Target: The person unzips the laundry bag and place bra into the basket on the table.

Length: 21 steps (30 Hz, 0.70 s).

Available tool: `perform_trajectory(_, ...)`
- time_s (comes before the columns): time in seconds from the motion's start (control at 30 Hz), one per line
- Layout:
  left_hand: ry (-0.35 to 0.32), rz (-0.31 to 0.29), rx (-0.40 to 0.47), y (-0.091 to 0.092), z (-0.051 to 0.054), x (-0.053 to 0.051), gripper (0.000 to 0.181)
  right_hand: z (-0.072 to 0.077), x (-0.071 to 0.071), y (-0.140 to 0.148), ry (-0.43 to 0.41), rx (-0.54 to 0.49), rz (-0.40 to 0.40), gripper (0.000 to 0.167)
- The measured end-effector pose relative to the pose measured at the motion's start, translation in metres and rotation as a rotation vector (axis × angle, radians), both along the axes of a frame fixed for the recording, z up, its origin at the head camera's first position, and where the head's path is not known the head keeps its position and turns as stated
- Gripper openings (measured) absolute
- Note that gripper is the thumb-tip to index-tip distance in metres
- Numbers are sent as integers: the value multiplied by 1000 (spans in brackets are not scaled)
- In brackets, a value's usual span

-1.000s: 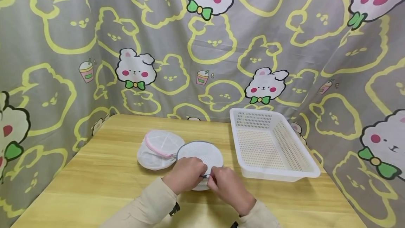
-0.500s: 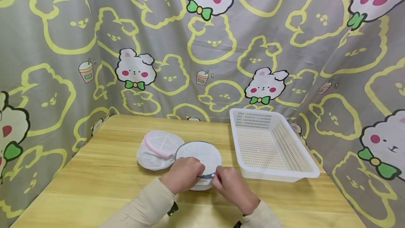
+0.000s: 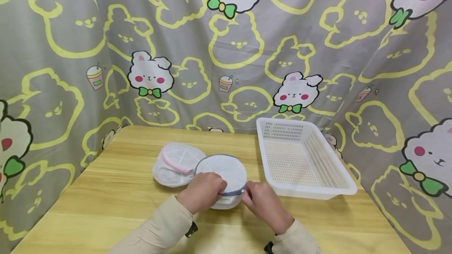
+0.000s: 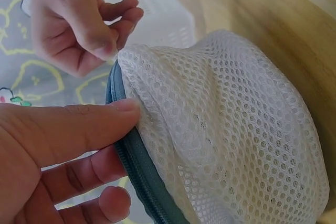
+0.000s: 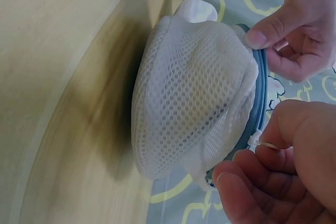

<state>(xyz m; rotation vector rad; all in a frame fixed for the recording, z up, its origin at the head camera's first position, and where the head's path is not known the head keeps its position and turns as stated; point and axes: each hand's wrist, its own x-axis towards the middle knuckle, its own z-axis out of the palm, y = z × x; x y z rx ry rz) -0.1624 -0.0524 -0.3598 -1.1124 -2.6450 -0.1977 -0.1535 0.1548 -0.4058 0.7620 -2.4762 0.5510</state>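
A white mesh laundry bag point(image 3: 226, 169) with a blue-grey zipper point(image 5: 258, 98) around its rim stands on the table in front of me. My left hand point(image 3: 203, 192) pinches the zippered edge, thumb on the mesh side in the left wrist view. Farther right along the same edge, my right hand point(image 3: 265, 204) pinches the small white zipper pull point(image 5: 255, 138) between thumb and forefinger. Just left of this bag lies another white mesh laundry bag point(image 3: 171, 175) with a pink zipper point(image 3: 172, 164), partly behind it.
A white perforated plastic basket point(image 3: 267, 160) stands at the back right of the wooden table point(image 3: 106, 199). A grey curtain point(image 3: 197, 34) printed with bears surrounds the table's back and sides.
My right hand has moved to the right along the bag's edge with the zipper pull, away from the left hand. The left hand keeps its pinch on the rim, barely shifting.
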Motion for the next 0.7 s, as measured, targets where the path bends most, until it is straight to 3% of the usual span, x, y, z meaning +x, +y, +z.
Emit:
perform_trajectory(0.3, 11, -6, -2, -5, -3, -3, 33, -1, -3, 5, -43, 7, -36, 34)
perform_trajectory(0.7, -37, 14, -21, -11, -2, -2, 37, -5, -8, 12, -37, 23, -87, 29)
